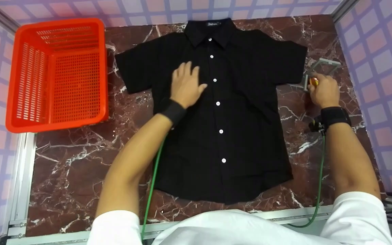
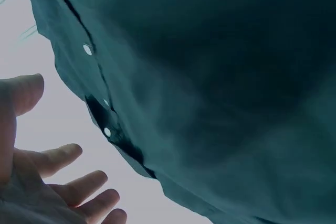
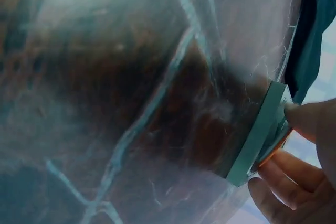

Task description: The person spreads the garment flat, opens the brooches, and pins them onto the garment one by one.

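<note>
A black short-sleeved button-up shirt (image 1: 247, 115) lies face up, spread flat with its collar at the far side and white buttons down the middle. My left hand (image 1: 186, 85) is over the shirt's left chest area as seen in the head view, fingers straight and apart. In the left wrist view those fingers (image 2: 86, 187) are spread beside the dark cloth. Off the right sleeve, my right hand (image 1: 327, 91) pinches a small red-and-yellow thing (image 1: 314, 81) at a grey-edged tray (image 1: 330, 62). The right wrist view has thumb and fingers at the tray's side wall (image 3: 257, 135).
A red plastic basket (image 1: 104, 78) with slotted walls stands at the left of the marbled dark red table (image 1: 70, 170). Checked panels (image 1: 379, 68) wall in the sides and back. Green cables (image 1: 153, 180) run from both wrist bands.
</note>
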`<state>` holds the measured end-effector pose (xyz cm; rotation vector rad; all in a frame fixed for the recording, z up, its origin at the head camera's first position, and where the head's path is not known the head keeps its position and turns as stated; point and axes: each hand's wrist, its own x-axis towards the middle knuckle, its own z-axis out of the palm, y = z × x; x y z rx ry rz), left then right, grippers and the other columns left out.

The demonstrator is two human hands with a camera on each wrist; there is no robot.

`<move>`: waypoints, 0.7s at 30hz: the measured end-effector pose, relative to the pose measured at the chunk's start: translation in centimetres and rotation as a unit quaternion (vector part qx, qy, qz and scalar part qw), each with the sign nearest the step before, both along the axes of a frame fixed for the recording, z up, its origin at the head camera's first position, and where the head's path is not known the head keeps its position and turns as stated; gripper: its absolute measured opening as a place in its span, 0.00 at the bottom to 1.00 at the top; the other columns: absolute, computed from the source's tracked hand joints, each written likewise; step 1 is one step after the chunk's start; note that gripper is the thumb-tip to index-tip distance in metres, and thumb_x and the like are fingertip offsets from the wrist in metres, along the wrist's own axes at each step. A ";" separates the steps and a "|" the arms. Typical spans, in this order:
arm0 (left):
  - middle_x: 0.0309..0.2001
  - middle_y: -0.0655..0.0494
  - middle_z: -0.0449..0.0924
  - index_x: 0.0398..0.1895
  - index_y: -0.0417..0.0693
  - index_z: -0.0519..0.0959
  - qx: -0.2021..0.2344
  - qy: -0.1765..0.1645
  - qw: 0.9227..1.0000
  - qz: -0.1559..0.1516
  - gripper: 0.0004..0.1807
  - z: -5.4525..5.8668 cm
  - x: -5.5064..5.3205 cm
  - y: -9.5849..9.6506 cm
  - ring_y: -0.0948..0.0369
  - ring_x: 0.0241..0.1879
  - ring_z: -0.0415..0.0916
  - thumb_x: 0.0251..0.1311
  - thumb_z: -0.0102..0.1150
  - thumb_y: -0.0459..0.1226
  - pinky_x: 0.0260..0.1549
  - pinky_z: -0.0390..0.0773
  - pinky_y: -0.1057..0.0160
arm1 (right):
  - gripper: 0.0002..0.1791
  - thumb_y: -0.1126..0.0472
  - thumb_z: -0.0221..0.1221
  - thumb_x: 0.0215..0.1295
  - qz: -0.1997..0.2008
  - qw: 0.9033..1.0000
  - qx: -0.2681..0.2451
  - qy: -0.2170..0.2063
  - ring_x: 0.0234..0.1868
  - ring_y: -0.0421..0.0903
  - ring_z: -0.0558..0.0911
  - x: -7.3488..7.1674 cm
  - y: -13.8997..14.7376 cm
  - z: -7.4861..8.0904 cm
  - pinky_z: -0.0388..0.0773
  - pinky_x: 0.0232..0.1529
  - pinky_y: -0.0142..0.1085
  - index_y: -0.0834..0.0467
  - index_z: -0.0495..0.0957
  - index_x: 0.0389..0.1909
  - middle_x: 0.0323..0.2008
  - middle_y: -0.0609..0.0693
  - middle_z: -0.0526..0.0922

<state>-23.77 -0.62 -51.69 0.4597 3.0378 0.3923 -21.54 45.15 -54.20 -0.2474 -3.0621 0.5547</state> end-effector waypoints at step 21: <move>0.73 0.47 0.65 0.72 0.42 0.68 -0.044 -0.002 0.998 -0.040 0.32 -1.2 -6.9 10.4 0.50 0.71 0.61 0.73 0.53 0.51 0.68 0.61 0.51 | 0.12 0.68 0.60 0.70 -0.020 0.980 -0.047 0.191 0.44 0.64 0.86 0.1 0.2 0.4 0.80 0.47 0.55 0.66 0.84 0.51 0.44 0.65 0.86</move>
